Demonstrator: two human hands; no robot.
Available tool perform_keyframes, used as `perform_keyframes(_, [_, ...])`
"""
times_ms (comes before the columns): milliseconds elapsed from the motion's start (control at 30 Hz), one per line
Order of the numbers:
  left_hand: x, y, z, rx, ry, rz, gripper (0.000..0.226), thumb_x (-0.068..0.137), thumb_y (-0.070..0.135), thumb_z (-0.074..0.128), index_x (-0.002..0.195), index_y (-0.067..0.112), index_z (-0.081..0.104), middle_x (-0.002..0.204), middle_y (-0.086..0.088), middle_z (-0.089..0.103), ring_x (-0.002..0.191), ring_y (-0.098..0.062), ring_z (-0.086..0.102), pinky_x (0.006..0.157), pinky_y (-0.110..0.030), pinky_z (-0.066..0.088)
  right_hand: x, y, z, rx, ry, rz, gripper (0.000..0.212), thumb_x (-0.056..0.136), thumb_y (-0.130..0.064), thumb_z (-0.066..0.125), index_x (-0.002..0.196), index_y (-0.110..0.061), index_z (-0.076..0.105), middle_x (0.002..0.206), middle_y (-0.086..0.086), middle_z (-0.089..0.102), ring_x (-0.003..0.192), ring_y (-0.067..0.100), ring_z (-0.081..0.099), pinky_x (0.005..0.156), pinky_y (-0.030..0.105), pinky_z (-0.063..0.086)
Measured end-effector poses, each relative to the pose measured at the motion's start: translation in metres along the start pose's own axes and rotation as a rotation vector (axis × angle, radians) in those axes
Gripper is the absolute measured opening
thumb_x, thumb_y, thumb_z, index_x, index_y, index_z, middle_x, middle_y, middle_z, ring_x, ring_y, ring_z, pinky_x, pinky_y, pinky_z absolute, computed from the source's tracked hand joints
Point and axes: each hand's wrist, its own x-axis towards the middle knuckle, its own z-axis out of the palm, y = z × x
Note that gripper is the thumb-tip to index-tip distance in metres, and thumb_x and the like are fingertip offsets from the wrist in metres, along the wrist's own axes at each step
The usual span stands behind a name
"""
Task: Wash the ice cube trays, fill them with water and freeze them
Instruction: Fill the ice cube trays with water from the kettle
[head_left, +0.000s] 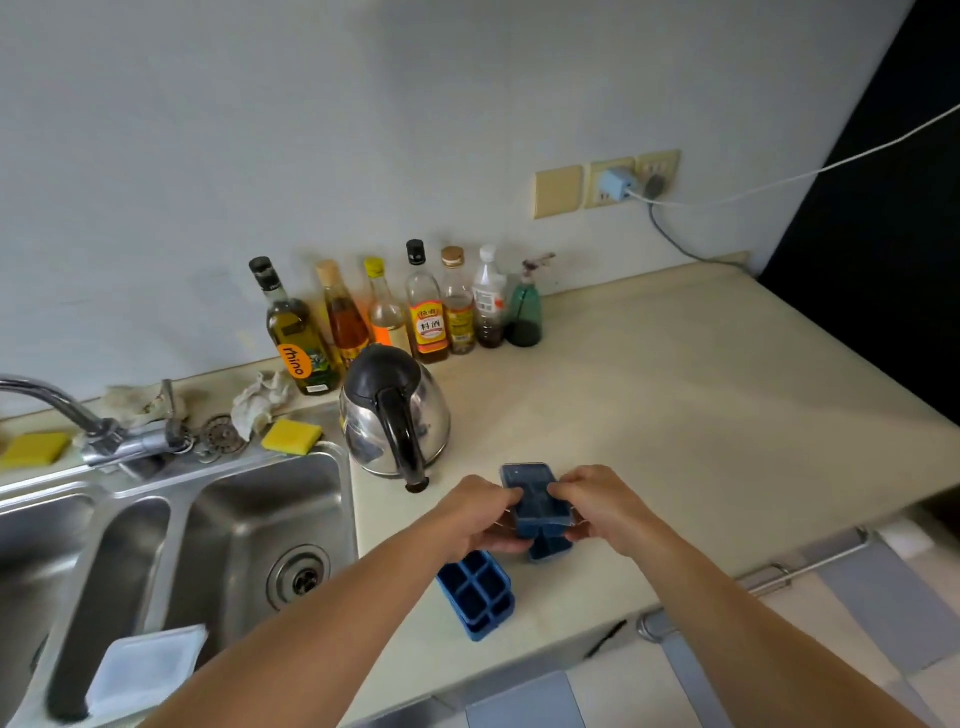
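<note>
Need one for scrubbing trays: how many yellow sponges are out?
2. One yellow sponge lies on the sink rim left of the kettle; the other sponge lies left of the faucet.

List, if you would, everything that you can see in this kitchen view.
held ice cube tray: one, blue, lifted above the counter
second ice cube tray: one, blue, on the counter near its front edge
kettle: one, steel and black, counter beside the sink
bottles: six, mixed, row against the wall
spray bottle: one, green, right end of that row
sponges: two, yellow, behind the sink
cloths: two, whitish, behind the sink
faucet: one, chrome, behind the sink
sink: one, steel, two basins, left
plastic lid: one, translucent white, sink's front edge
charger: one, blue, wall socket
left hand: grips the held ice cube tray's left side
right hand: grips its right side
</note>
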Motion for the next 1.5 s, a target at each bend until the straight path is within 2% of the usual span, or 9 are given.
perform_keyframes(267, [0.027, -0.008, 0.012, 0.199, 0.060, -0.039, 0.006, 0.099, 0.005, 0.053, 0.102, 0.004, 0.058, 0.092, -0.019, 0.074, 0.076, -0.029, 0.076, 0.069, -0.038, 0.064, 0.026, 0.026, 0.000, -0.112, 0.046, -0.065, 0.017, 0.094, -0.005, 0.059, 0.108, -0.010, 0.066, 0.105, 0.014, 0.070, 0.092, 0.030, 0.070, 0.058, 0.030, 0.056])
perform_keyframes(433, [0.041, -0.011, 0.015, 0.177, 0.069, -0.083, 0.022, 0.097, -0.002, 0.048, 0.117, -0.002, 0.058, 0.100, -0.022, 0.072, 0.087, -0.031, 0.075, 0.078, -0.043, 0.063, 0.038, 0.038, 0.003, -0.264, 0.045, -0.124, 0.036, 0.092, 0.001, 0.053, 0.124, -0.010, 0.065, 0.116, 0.013, 0.069, 0.105, 0.031, 0.067, 0.088, 0.044, 0.059])
perform_keyframes(633, [0.048, -0.015, 0.017, 0.158, 0.080, -0.094, 0.024, 0.096, -0.005, 0.046, 0.118, -0.004, 0.055, 0.104, -0.026, 0.070, 0.091, -0.036, 0.074, 0.083, -0.049, 0.062, 0.047, 0.052, 0.009, -0.419, 0.062, -0.169, 0.040, 0.093, -0.002, 0.052, 0.130, -0.012, 0.064, 0.113, 0.004, 0.069, 0.090, 0.016, 0.062, 0.058, 0.013, 0.040])
perform_keyframes(767, [0.047, -0.012, 0.009, 0.247, 0.165, -0.020, 0.019, 0.094, 0.000, 0.052, 0.109, -0.005, 0.061, 0.097, -0.023, 0.072, 0.085, -0.035, 0.075, 0.078, -0.048, 0.063, 0.041, 0.051, 0.011, -0.506, 0.173, -0.246, 0.036, 0.101, -0.012, 0.054, 0.137, -0.009, 0.059, 0.130, 0.009, 0.066, 0.111, 0.022, 0.064, 0.084, 0.019, 0.043])
perform_keyframes(967, [0.029, -0.027, -0.032, 0.661, 0.497, 0.419, 0.018, 0.099, 0.025, 0.053, 0.111, 0.024, 0.067, 0.096, 0.007, 0.069, 0.080, -0.004, 0.064, 0.068, -0.024, 0.050, 0.013, 0.022, 0.028, -0.484, 0.156, -0.441, 0.021, 0.101, -0.023, 0.058, 0.116, -0.012, 0.067, 0.110, 0.002, 0.071, 0.096, 0.018, 0.065, 0.083, 0.030, 0.053])
perform_keyframes(1067, [0.019, -0.042, -0.054, 0.830, 0.505, 0.366, 0.010, 0.098, 0.030, 0.053, 0.100, 0.028, 0.063, 0.095, 0.005, 0.066, 0.081, -0.011, 0.062, 0.069, -0.029, 0.052, -0.001, 0.014, 0.045, -0.578, -0.036, -0.395, 0.023, 0.100, -0.028, 0.058, 0.102, -0.008, 0.070, 0.097, 0.007, 0.074, 0.088, 0.023, 0.068, 0.080, 0.037, 0.053])
perform_keyframes(1200, [0.008, -0.057, -0.079, 0.913, 0.446, 0.238, 0.019, 0.096, 0.033, 0.058, 0.110, 0.024, 0.067, 0.112, 0.004, 0.063, 0.093, -0.017, 0.059, 0.076, -0.029, 0.046, -0.012, 0.021, 0.065, -0.721, -0.216, -0.259, 0.032, 0.099, -0.031, 0.061, 0.100, 0.001, 0.068, 0.097, 0.017, 0.073, 0.078, 0.022, 0.063, 0.072, 0.035, 0.050])
perform_keyframes(1333, [0.002, -0.065, -0.084, 0.838, 0.390, 0.224, 0.007, 0.096, 0.028, 0.061, 0.096, 0.024, 0.067, 0.099, 0.002, 0.066, 0.088, -0.017, 0.064, 0.075, -0.033, 0.055, -0.017, 0.027, 0.077, -0.769, -0.238, -0.214, 0.020, 0.099, -0.020, 0.060, 0.083, -0.009, 0.058, 0.078, 0.011, 0.060, 0.068, 0.023, 0.059, 0.061, 0.035, 0.052])
perform_keyframes(1500, [-0.002, -0.066, -0.087, 0.651, 0.339, 0.243, 0.012, 0.096, 0.014, 0.060, 0.089, 0.018, 0.068, 0.083, -0.008, 0.071, 0.069, -0.020, 0.066, 0.067, -0.035, 0.061, -0.022, 0.021, 0.078, -0.733, -0.183, -0.208, 0.016, 0.097, -0.010, 0.053, 0.094, 0.002, 0.064, 0.091, 0.021, 0.071, 0.084, 0.035, 0.072, 0.058, 0.035, 0.049])
